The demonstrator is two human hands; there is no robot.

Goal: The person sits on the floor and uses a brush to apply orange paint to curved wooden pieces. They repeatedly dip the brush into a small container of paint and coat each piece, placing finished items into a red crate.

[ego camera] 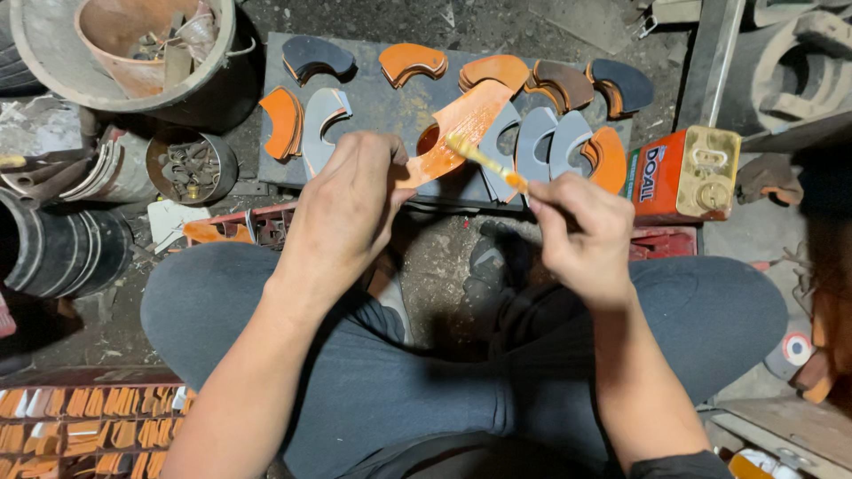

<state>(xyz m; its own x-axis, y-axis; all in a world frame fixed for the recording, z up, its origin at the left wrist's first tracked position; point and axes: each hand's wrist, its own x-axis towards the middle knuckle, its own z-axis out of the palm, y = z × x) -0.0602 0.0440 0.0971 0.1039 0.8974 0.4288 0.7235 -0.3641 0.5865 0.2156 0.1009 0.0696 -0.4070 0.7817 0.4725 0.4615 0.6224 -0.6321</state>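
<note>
A dirty, dark grey concrete floor point(532, 27) fills the frame, strewn with grit. At upper left stands a large grey round tub point(35, 44); a stack of dark rings point(53, 248) lies at left. Light falls from above, leaving the right edge in shadow.

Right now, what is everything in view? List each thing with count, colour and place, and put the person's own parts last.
curved piece in hand: one, wet orange, held over the board
brush: one, yellowish handle, tip on that piece
curved pieces on board: about a dozen, orange, grey and dark, in two rows
board: one, dark grey, on the floor ahead of the knees
can: one, orange with brass-coloured top, right of the board
buckets: two nested, grey outside and orange inside, top left
small tin: one, dark, full of metal bits, left of the board
stacked pieces: many, orange, bottom left
left hand: grips the curved piece
right hand: grips the brush
</note>
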